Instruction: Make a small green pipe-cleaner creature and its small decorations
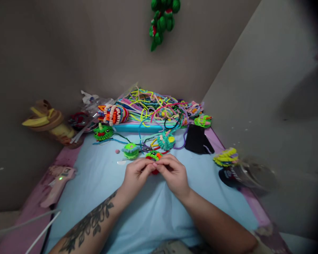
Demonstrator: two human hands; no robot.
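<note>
So the left hand [137,173] and right hand [175,173] meet around the middle of the table [33,218], over its blue cloth [95,187], fingertips pinched in on what looks like a red-and-green fuzzy critter [154,154], tho the fingers cover most of it so can't swear to the grip. Messy heap of fuzzy strands [141,100] along the far edge, pink gun-shaped tool [57,188] by the left edge, black pouch [194,139] near the far right corner

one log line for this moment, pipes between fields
left hand: touching right hand | grip contents: unclear | nearest: multicoloured fuzzy piece | beyond: fuzzy strips
</note>
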